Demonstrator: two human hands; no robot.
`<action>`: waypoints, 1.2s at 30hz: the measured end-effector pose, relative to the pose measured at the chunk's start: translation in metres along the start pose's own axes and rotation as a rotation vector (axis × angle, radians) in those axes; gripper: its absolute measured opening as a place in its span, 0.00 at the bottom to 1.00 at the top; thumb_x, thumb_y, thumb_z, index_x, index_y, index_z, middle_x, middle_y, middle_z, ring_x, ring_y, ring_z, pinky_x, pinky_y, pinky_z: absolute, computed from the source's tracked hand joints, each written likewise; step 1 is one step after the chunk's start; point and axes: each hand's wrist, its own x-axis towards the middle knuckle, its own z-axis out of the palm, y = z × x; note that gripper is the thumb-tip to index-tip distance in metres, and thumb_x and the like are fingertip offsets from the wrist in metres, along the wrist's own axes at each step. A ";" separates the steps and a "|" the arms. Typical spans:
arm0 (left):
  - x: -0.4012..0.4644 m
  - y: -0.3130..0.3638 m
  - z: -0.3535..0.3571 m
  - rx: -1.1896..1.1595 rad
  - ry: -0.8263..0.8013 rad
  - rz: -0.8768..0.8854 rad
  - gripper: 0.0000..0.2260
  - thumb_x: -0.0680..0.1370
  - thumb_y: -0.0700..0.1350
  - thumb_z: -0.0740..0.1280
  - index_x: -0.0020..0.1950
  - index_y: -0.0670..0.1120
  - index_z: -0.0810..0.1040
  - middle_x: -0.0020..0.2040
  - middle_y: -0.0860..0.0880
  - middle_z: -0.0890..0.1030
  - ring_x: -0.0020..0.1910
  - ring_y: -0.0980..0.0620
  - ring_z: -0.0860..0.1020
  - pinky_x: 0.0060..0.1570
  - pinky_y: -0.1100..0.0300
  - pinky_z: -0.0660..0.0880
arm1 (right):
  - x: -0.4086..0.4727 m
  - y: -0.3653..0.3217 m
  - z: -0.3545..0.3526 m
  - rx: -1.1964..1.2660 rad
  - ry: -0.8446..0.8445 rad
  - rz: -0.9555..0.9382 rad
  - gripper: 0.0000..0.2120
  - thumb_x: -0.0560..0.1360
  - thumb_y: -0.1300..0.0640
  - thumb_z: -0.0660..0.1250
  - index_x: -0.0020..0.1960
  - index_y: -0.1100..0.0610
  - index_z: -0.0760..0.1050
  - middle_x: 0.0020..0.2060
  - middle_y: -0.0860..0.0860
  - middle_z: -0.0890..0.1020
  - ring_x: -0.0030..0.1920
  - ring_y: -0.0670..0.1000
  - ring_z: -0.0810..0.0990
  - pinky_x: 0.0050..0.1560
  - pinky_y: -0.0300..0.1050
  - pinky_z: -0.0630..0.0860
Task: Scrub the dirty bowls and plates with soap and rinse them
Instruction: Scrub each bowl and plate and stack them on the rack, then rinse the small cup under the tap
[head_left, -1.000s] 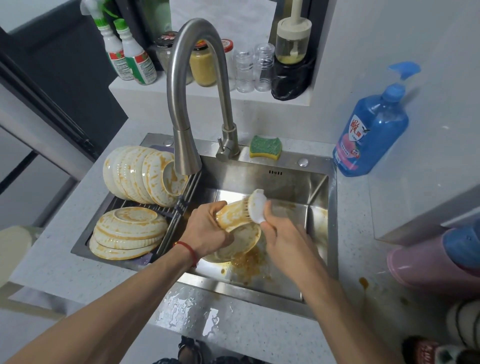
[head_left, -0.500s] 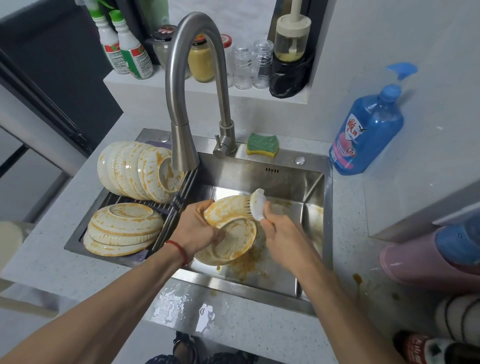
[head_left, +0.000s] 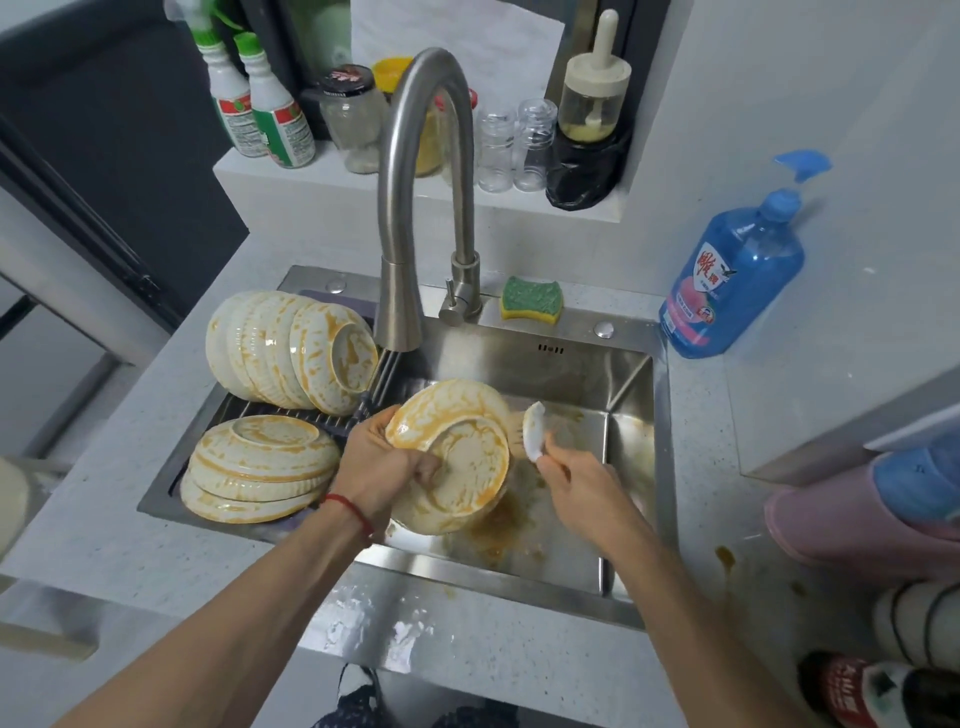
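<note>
Over the sink (head_left: 631, 467), my left hand (head_left: 382, 475) grips a stained bowl (head_left: 457, 467) tilted on edge; my right hand (head_left: 579, 486) clutches a white brush (head_left: 533, 431), bristles touching the bowl's rim. Dirty dishes (head_left: 280, 400) crowd the sink's left side; the faucet (head_left: 415, 208) rises behind.

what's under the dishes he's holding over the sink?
Under the held bowl and plate lies the steel sink floor, smeared with orange sauce. The floor directly beneath the dishes and the left hand is covered, so no drain shows.
</note>
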 end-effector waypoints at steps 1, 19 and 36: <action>0.002 -0.002 -0.008 -0.076 0.030 -0.042 0.25 0.57 0.25 0.71 0.52 0.40 0.84 0.45 0.43 0.86 0.48 0.43 0.84 0.40 0.49 0.83 | 0.000 0.000 0.003 -0.013 0.006 0.007 0.21 0.86 0.47 0.52 0.78 0.46 0.66 0.57 0.53 0.81 0.53 0.52 0.77 0.51 0.49 0.74; 0.062 -0.037 -0.210 -0.437 0.291 -0.406 0.41 0.56 0.46 0.82 0.68 0.44 0.76 0.60 0.39 0.83 0.55 0.36 0.83 0.50 0.25 0.78 | -0.023 -0.061 0.096 -0.012 0.073 0.065 0.22 0.87 0.48 0.53 0.80 0.41 0.62 0.48 0.56 0.83 0.35 0.47 0.80 0.32 0.27 0.72; 0.053 0.014 -0.161 0.878 0.203 0.318 0.11 0.81 0.54 0.68 0.60 0.50 0.76 0.43 0.47 0.83 0.44 0.44 0.82 0.44 0.51 0.78 | -0.016 -0.080 0.106 0.119 0.183 0.120 0.17 0.86 0.48 0.53 0.70 0.46 0.74 0.32 0.49 0.79 0.30 0.44 0.77 0.28 0.33 0.71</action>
